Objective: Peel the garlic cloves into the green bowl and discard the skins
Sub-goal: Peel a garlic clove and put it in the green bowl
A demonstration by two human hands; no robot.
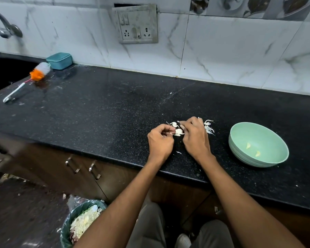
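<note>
Both hands are working close together over a black speckled countertop, hovering at a small heap of garlic skins and cloves. The left hand is curling its fingers inward, thumb and forefinger pinching something tiny at the tips, too small to tell whether skin or clove. The right hand is lying knuckles up with its fingers bent down onto the pile beside a pale garlic clove; whether it is actually gripping anything is hidden under the hand. The green bowl is sitting to the right of the hands, near but apart from them, holding two peeled cloves on its bottom. On the floor below the counter edge, a green bin lined with plastic is holding a mound of pale skins. Far left, a bottle brush with an orange and white head is lying near a teal box by the tiled wall, under a switch and socket plate
</note>
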